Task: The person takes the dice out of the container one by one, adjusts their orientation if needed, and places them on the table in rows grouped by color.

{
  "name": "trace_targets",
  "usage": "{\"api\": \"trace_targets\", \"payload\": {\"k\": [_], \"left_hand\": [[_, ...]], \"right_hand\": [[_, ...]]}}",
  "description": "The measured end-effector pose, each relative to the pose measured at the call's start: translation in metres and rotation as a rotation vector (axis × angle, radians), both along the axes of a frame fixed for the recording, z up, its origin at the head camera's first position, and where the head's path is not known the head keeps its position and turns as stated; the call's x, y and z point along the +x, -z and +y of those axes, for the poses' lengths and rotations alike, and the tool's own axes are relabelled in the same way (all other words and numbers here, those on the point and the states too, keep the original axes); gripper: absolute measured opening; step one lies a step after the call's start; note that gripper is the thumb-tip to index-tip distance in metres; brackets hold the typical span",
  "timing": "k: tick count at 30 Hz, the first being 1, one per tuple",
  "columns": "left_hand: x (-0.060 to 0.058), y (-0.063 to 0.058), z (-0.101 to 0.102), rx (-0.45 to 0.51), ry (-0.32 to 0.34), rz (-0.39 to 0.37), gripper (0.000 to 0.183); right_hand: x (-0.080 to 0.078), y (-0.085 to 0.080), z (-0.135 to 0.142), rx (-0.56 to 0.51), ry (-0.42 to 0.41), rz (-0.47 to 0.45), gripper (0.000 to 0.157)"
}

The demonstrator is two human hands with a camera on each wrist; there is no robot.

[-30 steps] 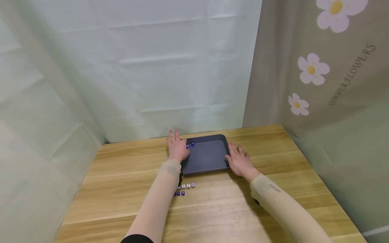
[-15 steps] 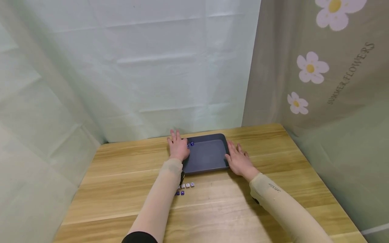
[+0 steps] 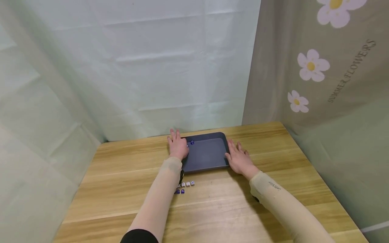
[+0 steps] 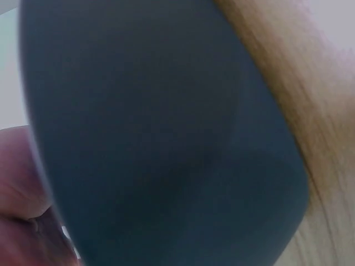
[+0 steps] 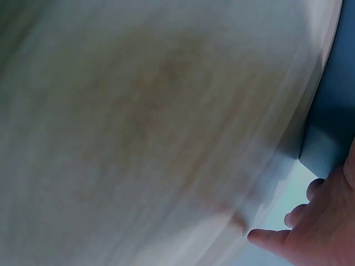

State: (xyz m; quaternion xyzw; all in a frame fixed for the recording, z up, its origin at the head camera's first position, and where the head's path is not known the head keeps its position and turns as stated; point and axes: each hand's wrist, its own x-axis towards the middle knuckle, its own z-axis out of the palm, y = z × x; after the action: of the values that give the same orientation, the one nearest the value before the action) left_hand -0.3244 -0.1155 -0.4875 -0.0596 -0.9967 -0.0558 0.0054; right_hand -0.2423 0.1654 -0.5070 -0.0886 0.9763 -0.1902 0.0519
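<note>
In the head view a dark grey tray (image 3: 208, 153) lies near the back edge of the table. My left hand (image 3: 178, 147) reaches over its left side. Thumb and index finger seem to pinch a blue die (image 3: 187, 145) there, while the other fingers spread outward. Another blue die (image 3: 192, 142) sits beside it in the tray. Along the tray's right wall, my right hand (image 3: 239, 158) rests with fairly straight fingers, its thumb by the rim. The left wrist view is mostly the tray's outer wall (image 4: 166, 111), which hides the die.
White dice (image 3: 188, 184) stand in a row on the wooden table (image 3: 225, 206), in front of the tray. A row of blue dice (image 3: 182, 191) lies nearer, partly hidden by my left forearm. Fabric sheets (image 3: 170, 67) hang behind and at both sides.
Both hands and the tray keep nearly the same place. The left fingers shift only slightly around the blue die, and the head view tilts a little.
</note>
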Motion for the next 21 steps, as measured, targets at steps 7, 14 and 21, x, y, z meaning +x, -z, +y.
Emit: {"api": "trace_targets", "payload": {"k": [7,14,21], "left_hand": [[-0.0023,-0.0018,-0.0008,-0.011,0.007,-0.017,0.028],[-0.0008,-0.0023,-0.0011,-0.006,0.008,-0.026,0.026],[0.0005,-0.0008,0.0004,0.018,0.028,-0.028,0.034]], "right_hand": [[-0.0015,-0.0013,-0.0018,0.008,0.001,0.000,0.068],[-0.0010,0.0002,-0.0021,0.000,0.000,-0.007,0.068],[-0.0013,0.0005,-0.0020,0.014,0.011,-0.005,0.068]]}}
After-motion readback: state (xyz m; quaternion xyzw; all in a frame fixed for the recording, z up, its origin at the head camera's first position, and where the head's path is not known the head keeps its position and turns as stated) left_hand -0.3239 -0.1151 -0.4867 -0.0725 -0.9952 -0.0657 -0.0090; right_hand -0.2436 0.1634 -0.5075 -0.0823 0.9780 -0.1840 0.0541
